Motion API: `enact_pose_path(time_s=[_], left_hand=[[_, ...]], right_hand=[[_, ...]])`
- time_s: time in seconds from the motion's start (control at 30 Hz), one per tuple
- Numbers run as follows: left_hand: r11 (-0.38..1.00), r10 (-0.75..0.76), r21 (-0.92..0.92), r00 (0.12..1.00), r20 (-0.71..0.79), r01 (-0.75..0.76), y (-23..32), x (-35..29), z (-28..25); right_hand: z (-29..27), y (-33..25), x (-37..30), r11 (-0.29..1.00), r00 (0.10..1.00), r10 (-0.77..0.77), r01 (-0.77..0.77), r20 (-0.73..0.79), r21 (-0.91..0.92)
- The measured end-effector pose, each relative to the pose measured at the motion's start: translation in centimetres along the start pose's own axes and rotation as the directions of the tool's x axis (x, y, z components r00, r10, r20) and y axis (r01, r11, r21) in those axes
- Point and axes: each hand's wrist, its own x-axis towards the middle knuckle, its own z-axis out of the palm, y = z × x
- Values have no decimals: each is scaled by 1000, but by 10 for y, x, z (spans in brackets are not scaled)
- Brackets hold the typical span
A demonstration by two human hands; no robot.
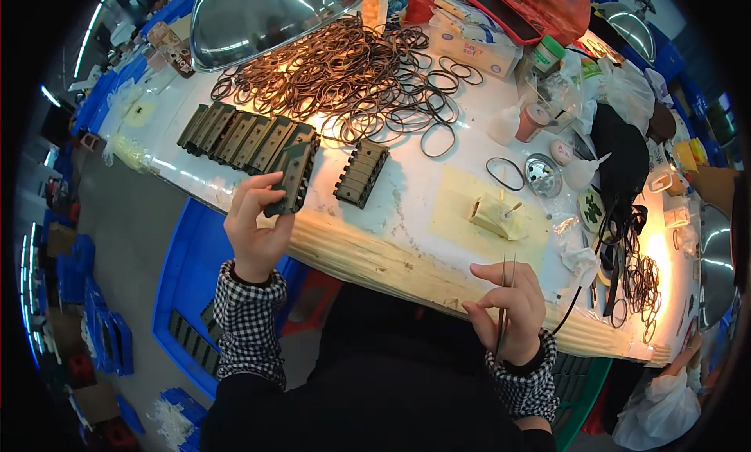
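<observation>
My left hand [256, 229] pinches a dark olive-green plastic part [297, 174] with toothed edges, tilted up at the near end of a row. Several similar olive-green parts [235, 139] stand close together in that row. One more loose green part [362, 172] lies just to the right, apart from the row. Near the table's front edge, my right hand [516, 315] is closed around thin metal tweezers [503, 303], their tips pointing up and away from me. Nothing shows between the tips. Beyond the parts spreads a heap of dark rubber bands [313, 72].
A shiny metal lamp shade [274, 21] hangs over the far left. On a yellow sheet [450, 205] sits a cream block [499, 217] with small sticks. Round metal dish [542, 176], cups and bags crowd the right. A blue crate [174, 288] stands below the table edge.
</observation>
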Motion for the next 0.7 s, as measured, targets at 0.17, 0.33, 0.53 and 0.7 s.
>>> enact_pose_path(time_s=[0.17,0.33,0.53,0.7], left_hand=[[991,-43,130,995,86,32,-51,27,-19],[806,-348,-538,933,-93,247,-102,26,-25],[982,-174,-82,984,-26,171,-140,46,-52],[941,41,330,995,96,-71,-150,62,-59]], right_hand=[[-1,3,-10,998,997,40,-37,65,-55],[2,7,-19,994,992,85,-78,98,-71],[7,11,-23,993,983,111,-105,145,-51],[10,11,-24,993,982,118,-112,148,-48]])
